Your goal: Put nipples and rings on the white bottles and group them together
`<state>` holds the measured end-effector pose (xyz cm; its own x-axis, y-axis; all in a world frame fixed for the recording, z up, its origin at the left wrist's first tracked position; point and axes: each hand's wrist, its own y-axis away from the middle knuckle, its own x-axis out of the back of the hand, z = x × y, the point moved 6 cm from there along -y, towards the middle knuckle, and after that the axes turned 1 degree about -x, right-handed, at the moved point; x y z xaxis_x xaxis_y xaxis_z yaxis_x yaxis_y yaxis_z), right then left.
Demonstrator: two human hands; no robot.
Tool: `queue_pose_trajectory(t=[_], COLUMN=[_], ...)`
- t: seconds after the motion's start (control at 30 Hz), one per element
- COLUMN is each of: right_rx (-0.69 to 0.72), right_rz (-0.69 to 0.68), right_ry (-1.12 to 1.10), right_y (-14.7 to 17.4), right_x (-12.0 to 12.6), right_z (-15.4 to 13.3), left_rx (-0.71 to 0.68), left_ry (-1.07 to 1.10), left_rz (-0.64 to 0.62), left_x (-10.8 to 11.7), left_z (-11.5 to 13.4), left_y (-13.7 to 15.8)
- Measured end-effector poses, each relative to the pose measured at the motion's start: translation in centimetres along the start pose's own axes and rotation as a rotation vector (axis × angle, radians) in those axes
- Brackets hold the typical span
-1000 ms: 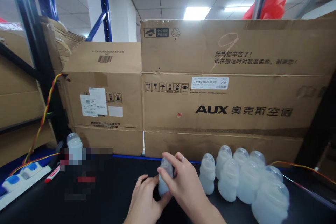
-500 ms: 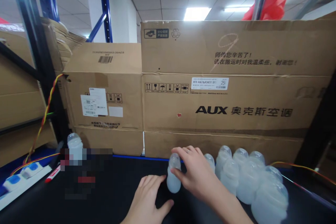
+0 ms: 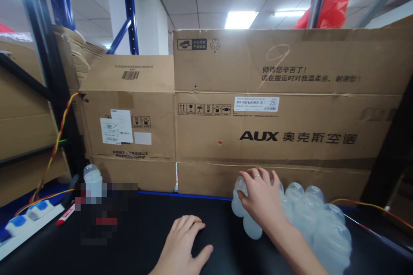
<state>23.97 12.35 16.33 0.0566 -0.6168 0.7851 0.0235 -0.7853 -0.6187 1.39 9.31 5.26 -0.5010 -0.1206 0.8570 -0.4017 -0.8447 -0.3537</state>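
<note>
My right hand is closed around the domed clear cap of a frosted plastic bottle. That bottle stands upright towards the back of the black tabletop. Just in front of it, partly covered by my right hand, is the lower part of a second frosted bottle. Several similar bottles stand packed together on the right, some hidden behind my right wrist and forearm. My left hand rests low near the middle of the tabletop, thumb and fingers apart, holding nothing.
Large cardboard panels form a wall along the back edge. At the left stand a single capped bottle, a red-and-white marker and a white power strip. Thin coloured wires hang by a dark rack post.
My right hand has carried the bottle rightward and slightly back, from beside my left hand to the edge of the bottle group. The left hand stays almost where it was, fingers spread.
</note>
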Motion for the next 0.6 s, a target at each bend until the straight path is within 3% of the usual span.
queue_pose_trajectory(t=[0.43,0.6], right_rx=[-0.095,0.068], right_rz=[0.048,0.189], right_ry=[0.04,-0.249], right_y=[0.0,0.1], right_x=[0.4,2.5], right_z=[0.9,-1.9], left_rx=[0.017,0.003], left_ry=[0.028,0.04], left_rz=[-0.023,0.006], left_x=[0.2,0.1], left_z=[0.1,-0.1], left_y=[0.0,0.0])
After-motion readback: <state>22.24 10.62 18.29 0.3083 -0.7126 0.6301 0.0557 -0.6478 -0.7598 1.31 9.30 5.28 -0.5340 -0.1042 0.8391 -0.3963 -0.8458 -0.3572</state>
